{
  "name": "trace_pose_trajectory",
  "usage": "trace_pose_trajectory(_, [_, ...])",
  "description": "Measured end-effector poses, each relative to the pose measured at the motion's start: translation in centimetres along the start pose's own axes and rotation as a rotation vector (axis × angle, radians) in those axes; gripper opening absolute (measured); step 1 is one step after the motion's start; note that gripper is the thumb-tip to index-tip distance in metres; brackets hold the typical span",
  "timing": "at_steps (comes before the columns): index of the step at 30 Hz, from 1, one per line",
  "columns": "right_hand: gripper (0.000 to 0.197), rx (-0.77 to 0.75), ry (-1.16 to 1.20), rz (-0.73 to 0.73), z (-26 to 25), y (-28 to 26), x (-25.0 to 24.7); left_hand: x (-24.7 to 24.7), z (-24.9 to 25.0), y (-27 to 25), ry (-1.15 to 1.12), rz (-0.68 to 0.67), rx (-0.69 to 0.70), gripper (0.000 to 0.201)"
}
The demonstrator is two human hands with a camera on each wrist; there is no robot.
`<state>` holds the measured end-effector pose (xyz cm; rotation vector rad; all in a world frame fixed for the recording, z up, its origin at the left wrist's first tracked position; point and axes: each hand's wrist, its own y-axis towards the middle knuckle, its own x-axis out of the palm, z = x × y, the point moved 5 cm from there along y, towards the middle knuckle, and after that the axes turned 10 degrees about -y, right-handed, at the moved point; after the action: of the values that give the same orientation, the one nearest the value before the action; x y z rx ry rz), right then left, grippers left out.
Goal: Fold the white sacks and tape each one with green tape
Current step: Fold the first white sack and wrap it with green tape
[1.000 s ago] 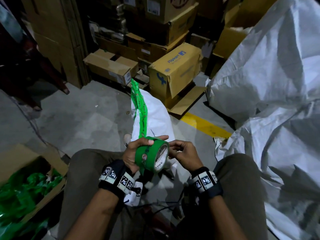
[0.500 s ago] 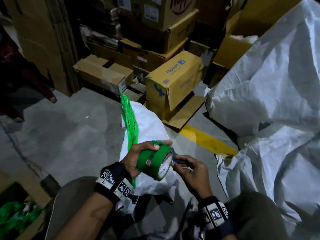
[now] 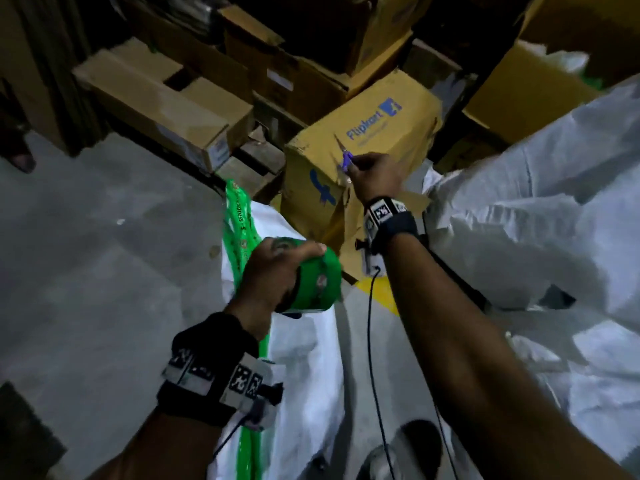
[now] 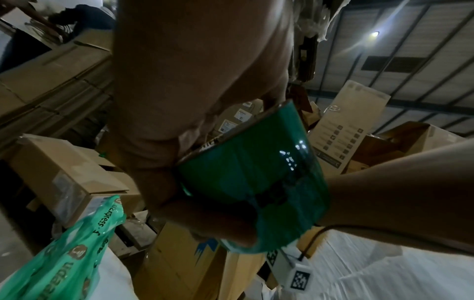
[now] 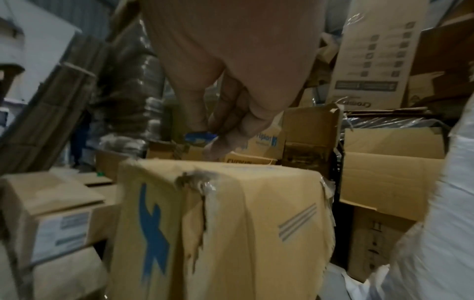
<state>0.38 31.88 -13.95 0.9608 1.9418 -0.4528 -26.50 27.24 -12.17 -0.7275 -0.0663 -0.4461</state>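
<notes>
Green tape roll point(image 3: 317, 284) in left grip point(image 3: 273, 277)

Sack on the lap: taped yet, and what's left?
Looks done: green tape strip runs along the folded white sack. In hand: left hand grips the tape roll; right hand holds a small blue cutter over the Flipkart box. Left: unfolded sacks.

Green tape roll point(image 3: 317, 284) held above folded white sack point(image 3: 304, 358).
</notes>
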Motion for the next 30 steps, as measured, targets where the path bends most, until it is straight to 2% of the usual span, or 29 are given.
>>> trace_pose_trajectory(4, [0.02, -0.034, -0.248, -0.044, 1.3, 4.2, 3.8, 1.4, 1.0, 2.4, 0.043, 0.041, 0.019, 0.056])
trace_pose_trajectory(8, [0.021, -0.105, -0.378, -0.038, -0.1, 3.1, 1.6, 1.5, 1.7, 3.6, 0.059, 0.112, 0.033, 0.054])
trace_pose_trajectory(10, [0.027, -0.108, -0.196, -0.144, -0.7, 0.2, -0.8, 1.2, 2.0, 4.2, 0.024, 0.197, 0.061, 0.053])
trace_pose_trajectory(13, [0.045, -0.009, 0.418, -0.599, -2.0, -8.1, -2.7, 0.6, 2.7, 4.5, -0.037, 0.308, 0.097, 0.067])
trace_pose_trajectory(14, [0.051, -0.008, 0.566, -0.705, -2.5, -10.6, -3.0, 0.5, 2.8, 4.5, -0.053, 0.326, 0.1, 0.07])
trace_pose_trajectory(15, [0.06, -0.055, 0.617, -0.717, -2.9, -12.6, -3.3, 0.5, 3.0, 4.4, -0.074, 0.325, 0.098, 0.07])
trace_pose_trajectory(17, [0.068, -0.156, 0.494, -0.53, -3.3, -14.1, -3.5, 0.8, 3.3, 4.2, -0.139, 0.275, 0.101, 0.062])
trace_pose_trajectory(18, [0.064, -0.175, 0.431, -0.421, -3.1, -14.1, -3.5, 1.1, 3.6, 4.1, -0.173, 0.23, 0.109, 0.058])
trace_pose_trajectory(20, [0.049, -0.151, 0.406, -0.327, -2.6, -13.2, -3.3, 1.4, 4.0, 4.0, -0.197, 0.136, 0.116, 0.057])
trace_pose_trajectory(22, [0.037, -0.035, 0.52, -0.307, -1.3, -11.1, -2.7, 1.3, 4.1, 3.9, -0.212, 0.058, 0.103, 0.058])
trace_pose_trajectory(25, [0.025, 0.251, 0.787, -0.201, 1.4, -5.0, -1.8, 0.9, 4.4, 3.9, -0.243, -0.018, 0.053, 0.067])
trace_pose_trajectory(28, [0.028, 0.508, 0.944, -0.071, 2.7, 1.5, -2.0, 0.2, 4.3, 3.9, -0.253, 0.001, 0.037, 0.063])
trace_pose_trajectory(30, [0.028, 0.602, 0.96, -0.024, 2.8, 4.7, -2.0, 0.0, 4.1, 3.8, -0.226, -0.004, 0.039, 0.057])
